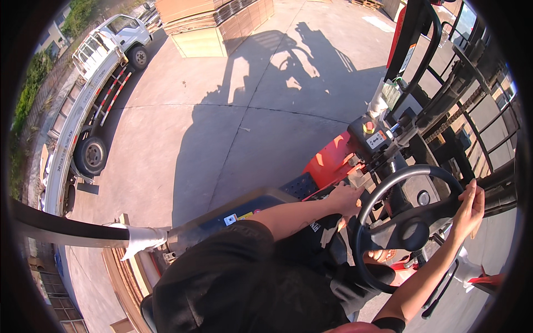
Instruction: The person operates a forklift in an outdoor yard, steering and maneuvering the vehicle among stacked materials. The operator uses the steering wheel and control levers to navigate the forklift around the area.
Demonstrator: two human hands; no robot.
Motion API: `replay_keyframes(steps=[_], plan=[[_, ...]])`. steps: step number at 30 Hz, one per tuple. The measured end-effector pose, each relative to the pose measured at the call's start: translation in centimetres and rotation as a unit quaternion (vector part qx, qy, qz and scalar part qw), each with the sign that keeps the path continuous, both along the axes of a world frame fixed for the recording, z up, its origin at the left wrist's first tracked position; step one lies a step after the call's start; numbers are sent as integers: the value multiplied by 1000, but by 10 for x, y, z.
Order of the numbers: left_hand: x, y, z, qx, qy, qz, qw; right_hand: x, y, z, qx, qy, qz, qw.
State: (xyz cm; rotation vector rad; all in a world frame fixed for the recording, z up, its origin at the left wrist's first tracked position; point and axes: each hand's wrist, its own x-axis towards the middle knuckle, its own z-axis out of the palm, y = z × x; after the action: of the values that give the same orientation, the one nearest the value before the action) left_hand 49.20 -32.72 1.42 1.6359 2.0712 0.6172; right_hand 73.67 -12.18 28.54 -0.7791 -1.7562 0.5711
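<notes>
I am seated at the controls of a forklift. Its black steering wheel (412,236) is before me on the right. My left hand (345,201) is closed at the wheel's left side, beside the levers and a pale brown block-like piece (361,178). Its fingertips are partly hidden, so I cannot make out what they grip. My right hand (471,210) lies against the outer right rim, its fingers stretched out rather than wrapped round. A control box (373,135) with a red and yellow button stands beyond the wheel.
A white flatbed truck (91,105) is parked at the left. Large cardboard stacks (214,28) stand ahead on concrete. The forklift's mast (444,111) rises at the right. White wrapping (145,240) covers part of a black frame bar (72,227), near wooden boards (125,283).
</notes>
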Motion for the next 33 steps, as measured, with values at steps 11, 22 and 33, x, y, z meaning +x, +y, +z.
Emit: replay_keyframes(steps=[11,22,33], plan=[[-3,119,-7,-52,7,20,998,20,122,-22,2,7,0,1000],[-28,225,-38,-101,-13,22,995,-3,236,-60,21,14,17,1000],[-14,346,-41,-99,-5,20,995,19,359,-60,-10,-17,-17,1000]])
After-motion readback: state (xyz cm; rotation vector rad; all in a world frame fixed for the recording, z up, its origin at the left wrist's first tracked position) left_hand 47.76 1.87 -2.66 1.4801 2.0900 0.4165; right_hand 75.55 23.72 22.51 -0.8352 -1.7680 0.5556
